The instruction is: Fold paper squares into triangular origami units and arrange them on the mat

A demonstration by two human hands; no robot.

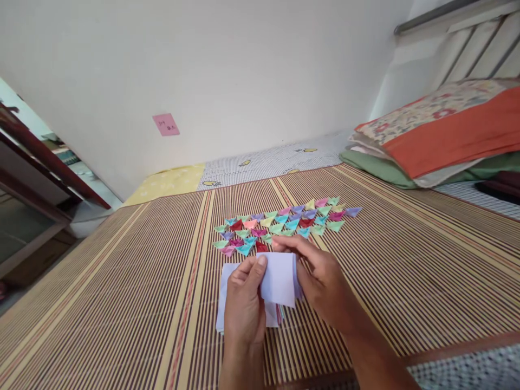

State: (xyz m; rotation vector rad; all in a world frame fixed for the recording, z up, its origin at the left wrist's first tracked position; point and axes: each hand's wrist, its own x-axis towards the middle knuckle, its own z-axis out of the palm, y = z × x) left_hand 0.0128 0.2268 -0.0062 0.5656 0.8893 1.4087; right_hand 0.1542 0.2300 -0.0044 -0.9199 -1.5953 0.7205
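A lavender sheet of paper [278, 279], folded over with a second layer showing at its right edge, is held up in front of me. My left hand [246, 295] pinches its left edge, thumb on the front. My right hand [319, 271] curls around the right edge and top, with some fingertips hidden behind the sheet. Below the hands lies a stack of paper sheets [226, 287], lavender on top with coloured edges at the right. Just beyond, several small folded paper boats [268, 222] in many colours stand in rows.
A striped bamboo mat [134, 281] covers the bed. Folded bedding [442, 124] with an orange and floral cover lies at the far right. A pink note [166, 124] is stuck on the white wall [244, 65]. Yellow and checked cloth [252, 165] shows along the wall.
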